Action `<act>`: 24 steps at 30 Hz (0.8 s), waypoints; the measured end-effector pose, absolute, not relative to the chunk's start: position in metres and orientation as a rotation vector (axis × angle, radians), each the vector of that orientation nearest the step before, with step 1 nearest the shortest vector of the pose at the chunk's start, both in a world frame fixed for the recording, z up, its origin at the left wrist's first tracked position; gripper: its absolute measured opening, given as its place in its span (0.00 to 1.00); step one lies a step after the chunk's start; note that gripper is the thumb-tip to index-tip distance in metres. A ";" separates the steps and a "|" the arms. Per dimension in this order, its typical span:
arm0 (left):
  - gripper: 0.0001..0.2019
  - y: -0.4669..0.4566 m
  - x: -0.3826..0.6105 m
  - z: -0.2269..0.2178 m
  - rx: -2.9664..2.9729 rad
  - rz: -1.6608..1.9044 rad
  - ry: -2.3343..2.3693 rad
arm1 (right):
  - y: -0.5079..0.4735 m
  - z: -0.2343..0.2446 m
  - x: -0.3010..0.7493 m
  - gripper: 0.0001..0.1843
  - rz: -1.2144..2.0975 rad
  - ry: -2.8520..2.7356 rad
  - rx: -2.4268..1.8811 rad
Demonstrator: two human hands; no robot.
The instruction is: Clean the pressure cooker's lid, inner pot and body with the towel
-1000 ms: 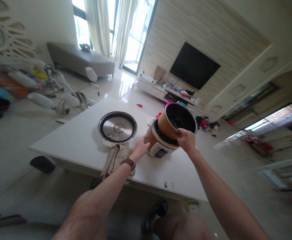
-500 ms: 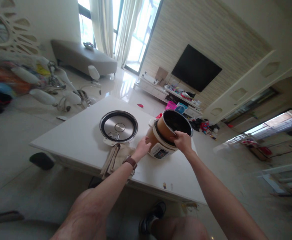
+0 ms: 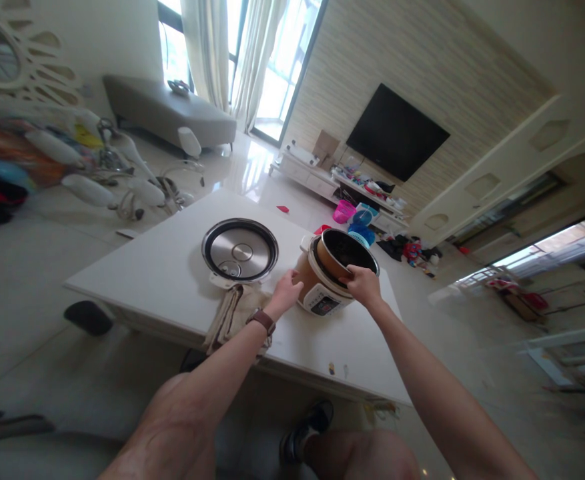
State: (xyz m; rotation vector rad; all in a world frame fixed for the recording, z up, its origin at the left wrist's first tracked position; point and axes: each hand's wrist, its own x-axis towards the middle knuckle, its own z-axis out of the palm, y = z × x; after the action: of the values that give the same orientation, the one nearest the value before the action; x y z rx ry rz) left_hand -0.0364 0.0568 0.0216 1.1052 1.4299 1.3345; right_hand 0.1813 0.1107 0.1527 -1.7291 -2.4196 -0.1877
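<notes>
A white and brown rice cooker (image 3: 316, 293) stands on the white table (image 3: 172, 280). My right hand (image 3: 363, 285) grips the near rim of the brown inner pot (image 3: 345, 253), which sits partly down in the cooker body. My left hand (image 3: 287, 293) rests against the cooker's left side with fingers curled on it; a brown watch is on that wrist. The cooker's round lid (image 3: 240, 249) lies upside down on the table to the left. A beige cloth (image 3: 232, 315) lies under my left wrist.
Two small items (image 3: 337, 368) lie near the table's front edge. Behind the table are a grey sofa (image 3: 172, 113), a TV (image 3: 397, 133) over a cluttered low shelf, and toys on the floor. My knees and a black shoe (image 3: 305, 433) show below.
My right hand has lowered the inner pot from a raised tilt down into the cooker body. My left hand stayed against the cooker's side.
</notes>
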 end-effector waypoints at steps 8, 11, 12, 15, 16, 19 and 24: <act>0.16 0.059 -0.039 0.021 1.096 1.340 1.450 | 0.107 0.155 0.180 0.07 -0.108 -2.454 -1.725; 0.14 0.061 -0.044 0.022 1.099 1.354 1.475 | 0.107 0.153 0.186 0.07 0.000 -2.496 -1.673; 0.13 0.061 -0.047 0.022 1.090 1.364 1.490 | 0.108 0.152 0.188 0.07 0.052 -2.502 -1.645; 0.12 0.063 -0.059 0.023 1.043 1.419 1.548 | 0.112 0.149 0.196 0.07 0.238 -2.515 -1.571; 0.12 0.064 -0.064 0.024 1.036 1.441 1.574 | 0.112 0.148 0.198 0.08 0.280 -2.523 -1.556; 0.12 0.064 -0.086 0.026 1.049 1.507 1.720 | 0.108 0.147 0.200 0.10 0.335 -2.547 -1.523; 0.19 0.051 -0.144 0.031 0.914 1.688 2.046 | 0.090 0.149 0.210 0.16 0.189 -2.510 -1.430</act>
State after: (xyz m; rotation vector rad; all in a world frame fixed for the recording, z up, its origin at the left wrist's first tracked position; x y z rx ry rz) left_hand -0.1440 0.0512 0.0310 0.9144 2.0456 1.6879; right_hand 0.2095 0.0896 0.1490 -1.4296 -2.5098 0.1885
